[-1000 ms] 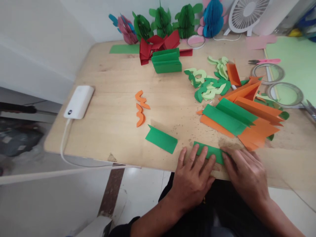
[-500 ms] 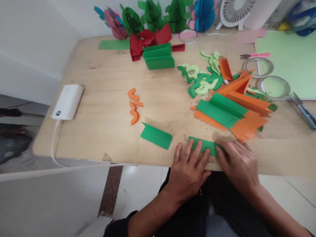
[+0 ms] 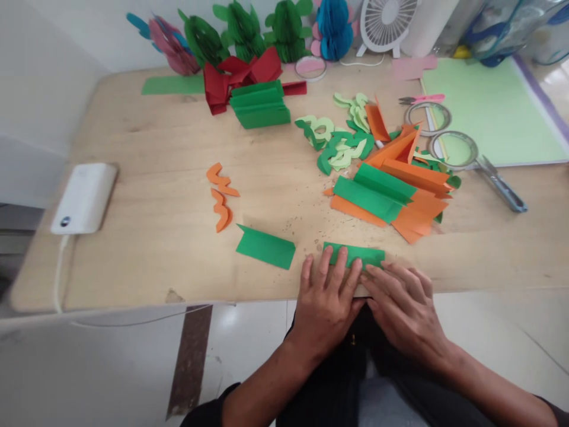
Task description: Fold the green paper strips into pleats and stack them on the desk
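A narrow strip of green paper [image 3: 367, 255] lies flat near the table's front edge. My left hand [image 3: 326, 302] rests on it with fingers spread, the fingertips pressing its lower left part. My right hand [image 3: 406, 305] is beside it, fingers stretched out and lying at the strip's lower right edge, close to the left fingertips. Left of my hands lies a second green paper piece [image 3: 267, 248] with a notched left end. Two wavy orange paper cutouts [image 3: 222, 210] are farther left.
Folded orange and green papers [image 3: 373, 198] pile up beyond my right hand, near wavy green cutouts [image 3: 342, 151], tape rolls [image 3: 471, 155] and a snipper tool [image 3: 502, 187]. At the back stand a pleated green paper [image 3: 262, 112], red paper [image 3: 267, 65] and a fan [image 3: 387, 24]. A white power bank [image 3: 86, 198] lies left.
My right hand has slid left and toward the table edge, from the strip's right end to its lower edge. My left hand stays on the strip. The view has shifted right.
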Demonstrator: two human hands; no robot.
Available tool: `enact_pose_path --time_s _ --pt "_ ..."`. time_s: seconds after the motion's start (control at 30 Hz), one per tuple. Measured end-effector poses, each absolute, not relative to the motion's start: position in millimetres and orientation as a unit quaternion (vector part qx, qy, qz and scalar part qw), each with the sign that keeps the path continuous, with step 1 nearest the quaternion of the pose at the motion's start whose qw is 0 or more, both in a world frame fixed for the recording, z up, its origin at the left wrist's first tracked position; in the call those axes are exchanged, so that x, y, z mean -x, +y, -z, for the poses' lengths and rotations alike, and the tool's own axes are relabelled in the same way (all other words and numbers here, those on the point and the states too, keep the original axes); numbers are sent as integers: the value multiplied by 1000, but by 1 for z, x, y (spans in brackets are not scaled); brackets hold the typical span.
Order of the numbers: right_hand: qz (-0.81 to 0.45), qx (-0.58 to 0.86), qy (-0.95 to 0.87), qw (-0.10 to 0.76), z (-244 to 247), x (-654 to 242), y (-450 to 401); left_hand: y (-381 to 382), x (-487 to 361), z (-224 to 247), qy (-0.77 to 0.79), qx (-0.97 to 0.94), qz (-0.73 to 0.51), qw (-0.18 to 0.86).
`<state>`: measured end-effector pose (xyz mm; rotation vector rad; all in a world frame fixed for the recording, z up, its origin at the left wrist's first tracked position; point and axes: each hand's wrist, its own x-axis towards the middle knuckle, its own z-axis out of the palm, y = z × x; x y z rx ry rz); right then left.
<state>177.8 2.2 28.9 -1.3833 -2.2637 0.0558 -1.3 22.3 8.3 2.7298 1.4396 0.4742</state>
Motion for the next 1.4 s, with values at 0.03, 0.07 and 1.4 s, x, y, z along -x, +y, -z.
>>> enact_pose_path --time_s 0.03,0.07,1.4 --pt "-22 508 -827 239 -26 -178 1 22 1 -8 460 -875 -151 10" --pt "-22 511 -826 236 -25 -178 0 22 2 -7 459 -876 -149 10" --pt "28 509 -849 140 -24 -195 1 24 14 -11 475 -872 -121 -5"
